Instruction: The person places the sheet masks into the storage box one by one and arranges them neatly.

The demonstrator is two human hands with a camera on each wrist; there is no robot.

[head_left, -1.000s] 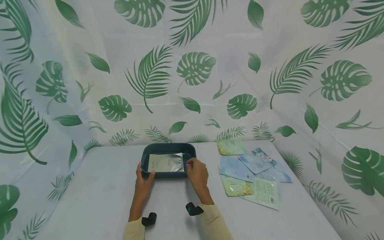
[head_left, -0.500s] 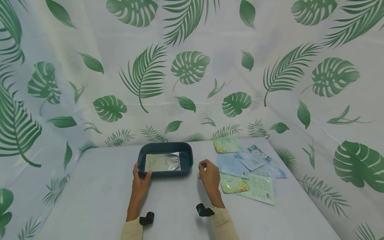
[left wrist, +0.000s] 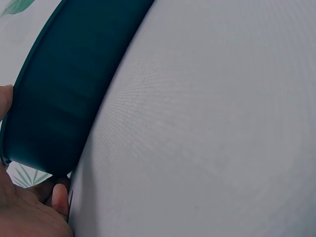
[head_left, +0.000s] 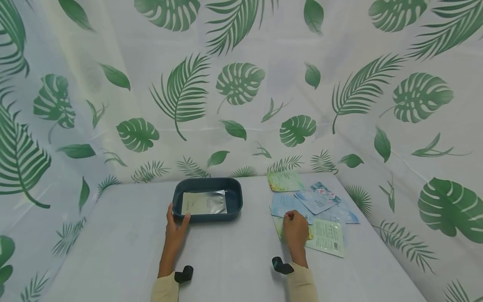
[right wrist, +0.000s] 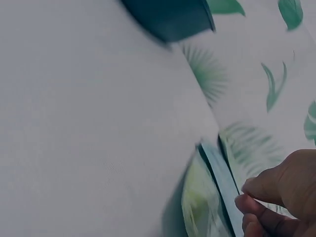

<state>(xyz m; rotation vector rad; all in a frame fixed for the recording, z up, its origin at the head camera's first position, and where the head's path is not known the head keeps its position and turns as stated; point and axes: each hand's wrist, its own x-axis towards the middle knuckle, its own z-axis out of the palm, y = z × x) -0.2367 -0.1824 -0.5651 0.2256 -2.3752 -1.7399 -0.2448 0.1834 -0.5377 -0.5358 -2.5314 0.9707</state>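
Note:
In the head view, a dark blue tray (head_left: 234, 217) stands left of centre on the table. Inside it lies a cream and silver sheet mask packet (head_left: 201, 202). My left hand (head_left: 175, 230) grips the tray's near left corner, thumb on the front rim and fingers at the side. The left wrist view shows the tray's outer wall (left wrist: 74, 64) beside that hand. My right hand (head_left: 296, 231) is over the packet pile, thumb and fingertips pinched on a green floral sheet mask packet (head_left: 278, 226). The pinch point is partly hidden. The right wrist view shows that packet (right wrist: 198, 202) bent and raised.
Around the right hand are a light blue packet (head_left: 283, 203), a blue floral packet (head_left: 318, 202), a pale green packet (head_left: 328, 237) and a yellow-green one (head_left: 284, 181) at the back. Leaf-print cloth (head_left: 241, 138) encloses the white table (head_left: 124, 235).
My right hand has left the tray's right side and moved right to the pile. The green floral packet's left edge has shifted up and left. My left hand stays on the tray.

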